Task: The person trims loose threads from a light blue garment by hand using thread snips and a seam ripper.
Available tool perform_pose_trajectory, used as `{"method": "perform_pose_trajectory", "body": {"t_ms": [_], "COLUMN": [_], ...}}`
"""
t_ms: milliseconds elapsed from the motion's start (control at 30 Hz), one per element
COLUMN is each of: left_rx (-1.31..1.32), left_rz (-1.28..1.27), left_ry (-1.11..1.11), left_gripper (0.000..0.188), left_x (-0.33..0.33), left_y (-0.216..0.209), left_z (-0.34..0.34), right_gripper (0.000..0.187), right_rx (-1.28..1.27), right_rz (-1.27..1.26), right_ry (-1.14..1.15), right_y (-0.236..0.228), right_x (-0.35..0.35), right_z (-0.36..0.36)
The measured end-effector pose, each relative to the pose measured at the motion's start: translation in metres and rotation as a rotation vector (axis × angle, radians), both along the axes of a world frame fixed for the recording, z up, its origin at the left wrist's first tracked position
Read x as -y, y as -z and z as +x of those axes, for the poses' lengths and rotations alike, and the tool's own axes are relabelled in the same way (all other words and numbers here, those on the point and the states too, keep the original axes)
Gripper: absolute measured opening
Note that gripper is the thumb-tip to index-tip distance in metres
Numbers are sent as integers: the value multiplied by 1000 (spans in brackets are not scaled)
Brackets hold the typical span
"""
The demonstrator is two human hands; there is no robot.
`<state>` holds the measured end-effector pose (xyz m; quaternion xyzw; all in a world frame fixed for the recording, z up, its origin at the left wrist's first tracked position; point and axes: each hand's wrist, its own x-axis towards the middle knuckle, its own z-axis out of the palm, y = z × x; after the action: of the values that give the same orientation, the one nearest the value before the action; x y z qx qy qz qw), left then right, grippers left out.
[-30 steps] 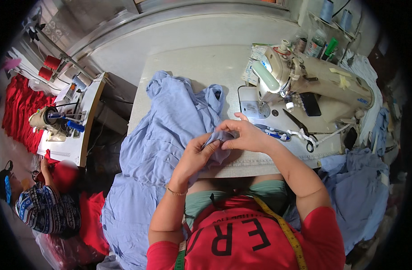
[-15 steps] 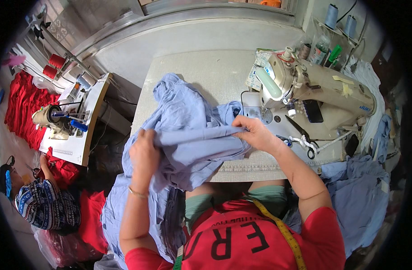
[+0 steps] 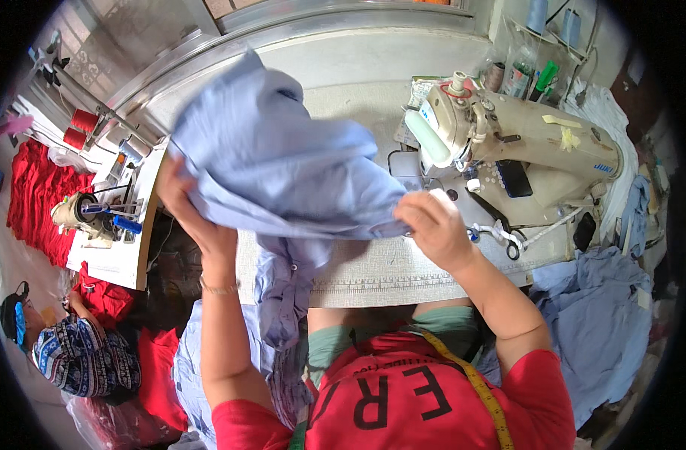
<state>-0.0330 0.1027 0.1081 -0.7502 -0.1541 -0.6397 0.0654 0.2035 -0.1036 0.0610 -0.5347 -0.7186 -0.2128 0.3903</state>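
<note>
A light blue shirt (image 3: 283,157) is lifted and spread between my two hands above the sewing table, its upper part smeared by motion. At its left edge, my left hand (image 3: 196,206) is closed on the cloth; some of the fingers are behind it. My right hand (image 3: 436,229) pinches the shirt's right corner, just in front of the sewing machine (image 3: 523,127). A buttoned strip of the shirt (image 3: 290,277) hangs down over the table's front edge toward my lap.
Scissors (image 3: 511,244), a dark phone (image 3: 514,178) and small buttons lie by the machine. More blue garments (image 3: 594,315) are heaped at the right, others (image 3: 196,352) at the lower left. A co-worker (image 3: 84,352) sits at the left near another sewing machine (image 3: 84,214) and red cloth.
The shirt has risen off the table and swung up and left. My left hand has moved left and up with its edge; my right hand has shifted slightly right and down, still pinching cloth.
</note>
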Motion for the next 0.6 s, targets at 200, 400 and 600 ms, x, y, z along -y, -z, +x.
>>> {"method": "perform_pose_trajectory", "body": {"t_ms": [200, 400, 600], "left_rx": [-714, -499, 592], "left_rz": [-647, -1649, -2138], "left_ry": [-150, 893, 1351], "left_gripper": [50, 28, 29], "left_x": [49, 160, 173], "left_y": [104, 78, 115], "left_z": [-59, -10, 46], "right_gripper": [25, 23, 25], "right_rx": [77, 93, 106], "right_rz": [-233, -181, -147], "right_ry": [-132, -149, -113], "right_y": [50, 48, 42], "right_x": [15, 16, 22], "right_z": [-15, -19, -22]}}
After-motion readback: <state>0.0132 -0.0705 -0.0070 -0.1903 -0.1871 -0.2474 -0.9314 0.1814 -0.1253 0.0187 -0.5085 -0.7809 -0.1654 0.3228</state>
